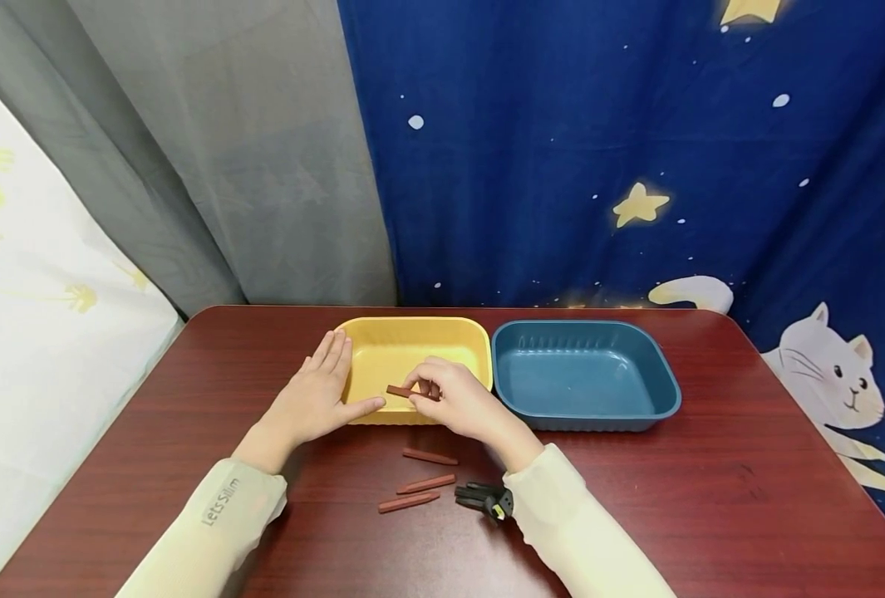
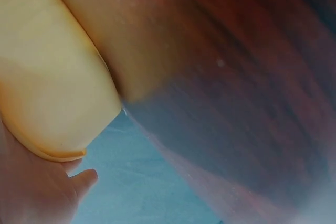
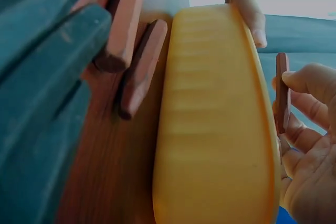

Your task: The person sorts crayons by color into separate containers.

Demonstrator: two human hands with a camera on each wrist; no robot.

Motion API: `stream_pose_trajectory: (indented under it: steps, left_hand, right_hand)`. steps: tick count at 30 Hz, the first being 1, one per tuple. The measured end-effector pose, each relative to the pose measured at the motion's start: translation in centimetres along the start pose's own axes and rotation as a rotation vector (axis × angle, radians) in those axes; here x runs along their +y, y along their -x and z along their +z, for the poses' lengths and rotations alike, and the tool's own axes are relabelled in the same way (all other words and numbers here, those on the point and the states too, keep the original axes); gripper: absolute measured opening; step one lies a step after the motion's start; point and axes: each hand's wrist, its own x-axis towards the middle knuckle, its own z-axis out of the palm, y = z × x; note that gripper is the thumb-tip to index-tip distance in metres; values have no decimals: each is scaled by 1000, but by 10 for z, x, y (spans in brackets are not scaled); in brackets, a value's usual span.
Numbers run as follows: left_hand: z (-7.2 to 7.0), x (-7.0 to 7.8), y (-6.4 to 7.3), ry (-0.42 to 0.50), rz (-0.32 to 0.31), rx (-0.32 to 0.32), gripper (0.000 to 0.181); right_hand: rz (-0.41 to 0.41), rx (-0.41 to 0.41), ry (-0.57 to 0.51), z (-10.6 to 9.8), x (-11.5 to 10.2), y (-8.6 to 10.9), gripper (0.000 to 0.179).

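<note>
My right hand (image 1: 460, 399) pinches a reddish-brown stick (image 1: 400, 391) between thumb and fingers, just above the near side of the yellow bin (image 1: 412, 319). The right wrist view shows that faceted stick (image 3: 282, 93) beyond the bin's rim. My left hand (image 1: 311, 399) rests on the bin's left rim, its fingers straight and its thumb stretched toward the near rim. On the table in front lie three more brown sticks: an upper one (image 1: 430, 456), a middle one (image 1: 426, 483) and a lower one (image 1: 409, 502).
Beside the right forearm lies a bundle of black sticks (image 1: 479, 497) held by a dark clasp. A blue bin (image 1: 584, 417) stands right of the yellow one. Both are on a reddish wooden table (image 1: 711, 498), with curtains (image 1: 562, 166) behind it.
</note>
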Motion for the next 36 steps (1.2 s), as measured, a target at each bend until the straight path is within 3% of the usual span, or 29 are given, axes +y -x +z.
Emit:
stream_pose_trajectory:
  steps: [12,27,36]
  left_hand:
    - [0,0,1,-3,-8,-3,115]
    - [1,-1,-1,1,-5,-19,118]
    - [0,-1,-1,8,-13,-26,118]
  right_hand:
    - [38,-50,12,8,12,-23,9]
    - [209,-192,92,16,19,-45,8]
    - [322,-189,130,18,21,-49,9]
